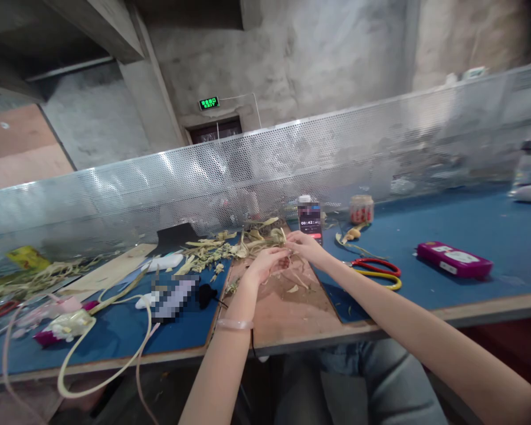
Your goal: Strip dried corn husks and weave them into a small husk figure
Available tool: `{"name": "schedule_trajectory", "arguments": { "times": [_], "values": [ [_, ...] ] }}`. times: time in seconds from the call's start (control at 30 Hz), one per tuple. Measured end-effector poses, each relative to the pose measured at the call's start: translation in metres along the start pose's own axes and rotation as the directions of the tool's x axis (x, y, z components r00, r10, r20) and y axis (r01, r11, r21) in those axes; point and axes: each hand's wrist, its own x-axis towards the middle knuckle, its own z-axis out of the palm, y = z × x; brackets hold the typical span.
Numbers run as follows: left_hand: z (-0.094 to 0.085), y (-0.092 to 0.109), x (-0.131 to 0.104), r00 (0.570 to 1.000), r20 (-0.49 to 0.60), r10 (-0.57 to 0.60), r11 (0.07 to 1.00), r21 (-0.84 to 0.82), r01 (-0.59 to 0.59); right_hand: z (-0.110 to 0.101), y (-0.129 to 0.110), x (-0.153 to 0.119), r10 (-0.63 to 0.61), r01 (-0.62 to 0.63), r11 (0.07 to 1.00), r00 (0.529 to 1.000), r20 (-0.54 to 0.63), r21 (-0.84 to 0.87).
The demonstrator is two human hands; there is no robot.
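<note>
My left hand [268, 264], with a pale bangle [234, 324] on its wrist, has its fingers curled over a brown board [287, 307]; what lies in them is too small to make out. Close beside it, my right hand [308, 247] pinches a dried plant piece [279, 237] between its fingertips. Behind both hands, dried leaves and stalks [265, 224] are heaped on the board's far end. A pale strip [300, 277] and a small leaf scrap [293, 289] lie nearer to me.
Right of the board are red-and-yellow-handled scissors [378, 273], a propped phone [310, 224] with a running timer, a can [361, 209] and a purple box [454, 258]. Dried greenery [212, 254], a blurred-out item [175, 298] and a looping pale cable [106, 386] lie left. A perforated metal screen [181, 177] stands behind.
</note>
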Motion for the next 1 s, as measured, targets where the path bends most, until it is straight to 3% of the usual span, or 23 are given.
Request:
{"name": "schedule_trajectory", "arguments": {
  "times": [0.3, 0.6, 0.77, 0.87, 1.0],
  "values": [
    [0.005, 0.003, -0.007, 0.997, 0.078, -0.017, 0.999, 0.037, 0.014, 0.001, -0.007, 0.002, -0.005, -0.006, 0.995, 0.994, -0.110, -0.101],
    [-0.010, -0.002, 0.005, 0.992, -0.069, 0.105, 0.989, -0.095, -0.111, -0.015, -0.008, 0.003, 0.116, -0.117, 0.990, 0.993, -0.009, -0.082],
    [-0.013, 0.000, 0.007, 0.987, -0.161, 0.024, 0.983, -0.174, -0.052, -0.020, -0.011, 0.000, 0.065, -0.044, 0.987, 0.990, 0.128, -0.155],
    [-0.011, 0.003, 0.007, 0.987, -0.163, -0.011, 0.976, -0.216, -0.025, -0.019, -0.013, -0.002, 0.026, 0.006, 0.987, 0.980, 0.195, -0.162],
    [-0.009, 0.005, 0.006, 0.982, -0.184, -0.029, 0.973, -0.229, -0.014, -0.020, -0.009, 0.000, -0.003, 0.030, 0.983, 0.989, 0.149, -0.181]
  ]
}}
